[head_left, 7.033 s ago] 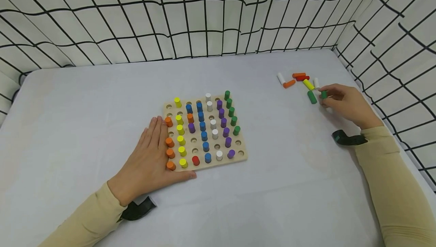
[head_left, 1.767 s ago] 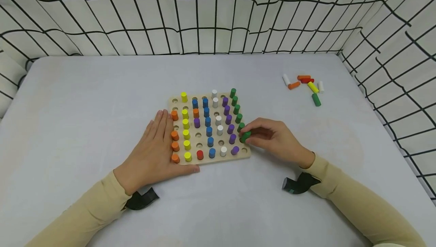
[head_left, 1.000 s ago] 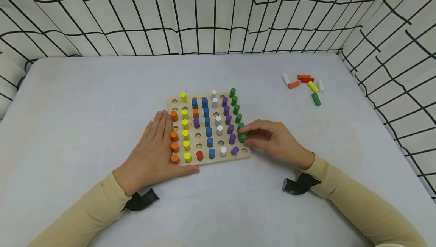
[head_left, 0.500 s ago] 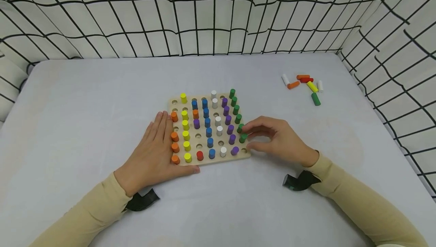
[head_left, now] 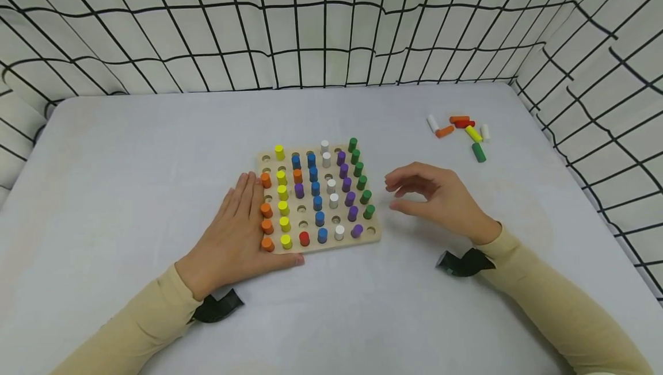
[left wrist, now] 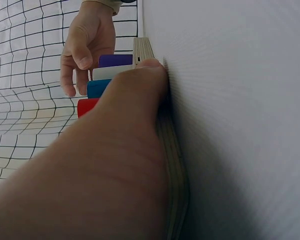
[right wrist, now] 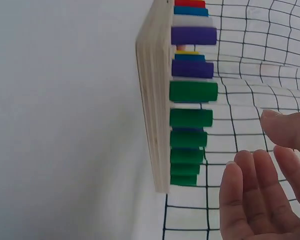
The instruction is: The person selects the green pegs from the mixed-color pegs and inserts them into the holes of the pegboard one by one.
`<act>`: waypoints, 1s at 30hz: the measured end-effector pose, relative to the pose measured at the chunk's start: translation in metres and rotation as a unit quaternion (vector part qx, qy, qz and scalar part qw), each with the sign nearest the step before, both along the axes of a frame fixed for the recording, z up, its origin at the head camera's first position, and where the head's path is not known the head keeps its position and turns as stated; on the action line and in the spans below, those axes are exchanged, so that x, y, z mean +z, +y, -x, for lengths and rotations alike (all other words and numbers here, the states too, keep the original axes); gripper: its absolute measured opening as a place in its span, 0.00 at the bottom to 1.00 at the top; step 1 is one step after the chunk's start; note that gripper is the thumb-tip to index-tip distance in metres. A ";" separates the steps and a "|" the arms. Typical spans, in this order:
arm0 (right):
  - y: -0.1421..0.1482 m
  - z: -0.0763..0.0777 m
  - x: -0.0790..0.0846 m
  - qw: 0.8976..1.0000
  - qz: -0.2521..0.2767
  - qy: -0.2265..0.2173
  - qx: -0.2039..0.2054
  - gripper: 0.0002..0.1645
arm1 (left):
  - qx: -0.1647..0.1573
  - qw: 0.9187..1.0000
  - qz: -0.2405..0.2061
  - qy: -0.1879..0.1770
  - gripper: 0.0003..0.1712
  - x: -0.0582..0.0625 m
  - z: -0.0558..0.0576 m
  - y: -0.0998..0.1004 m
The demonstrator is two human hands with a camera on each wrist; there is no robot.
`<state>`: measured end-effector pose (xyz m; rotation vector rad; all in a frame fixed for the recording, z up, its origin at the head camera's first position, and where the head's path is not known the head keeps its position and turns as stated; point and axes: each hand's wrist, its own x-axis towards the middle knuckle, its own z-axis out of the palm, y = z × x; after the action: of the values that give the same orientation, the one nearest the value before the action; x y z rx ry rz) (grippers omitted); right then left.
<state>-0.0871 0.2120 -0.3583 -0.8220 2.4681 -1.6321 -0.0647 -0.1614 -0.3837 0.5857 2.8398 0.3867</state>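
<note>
A square wooden pegboard (head_left: 373,238) lies mid-table, filled with rows of coloured pegs and some bare holes. Along its left side and front corner rests my left hand (head_left: 228,237), fingers straight and thumb along the front edge. My right hand (head_left: 435,196) hovers to the right of the board with fingers loosely bent and nothing between them. Nearest to it is the column of green pegs (head_left: 369,211) at the board's right edge; the front right hole below them is bare. In the right wrist view the green pegs (right wrist: 192,91) stand in the board, apart from the fingers.
Loose pegs lie in a small group at the back right: white (head_left: 432,123), orange (head_left: 459,119), red (head_left: 465,125), yellow (head_left: 473,134) and green (head_left: 479,152). A black wire grid (head_left: 325,50) borders the white table (head_left: 155,150) at the back and right.
My right hand took a green peg from the loose group, set it in the board's right column, let go and drew back to the right. The left hand stayed at the board.
</note>
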 end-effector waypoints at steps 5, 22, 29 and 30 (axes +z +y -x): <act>0.013 0.006 0.003 0.999 0.023 0.014 -0.029 0.28 | 0.001 1.000 -0.001 -0.004 0.86 0.000 0.001 0.000; 0.059 0.027 0.017 0.978 0.125 -0.022 -0.169 0.18 | 0.007 1.000 -0.002 -0.007 0.87 0.000 0.000 0.000; 0.081 0.036 0.015 0.965 0.094 -0.026 -0.243 0.23 | 0.007 1.000 0.000 -0.005 0.87 0.001 0.000 0.000; 0.084 0.037 0.014 0.963 0.086 -0.024 -0.253 0.23 | 0.007 1.000 -0.001 -0.006 0.87 0.001 0.000 0.000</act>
<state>-0.1242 0.2964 -0.3442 -0.1514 2.6784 -2.0068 -0.0649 -0.1611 -0.3825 0.5626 2.8347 0.3942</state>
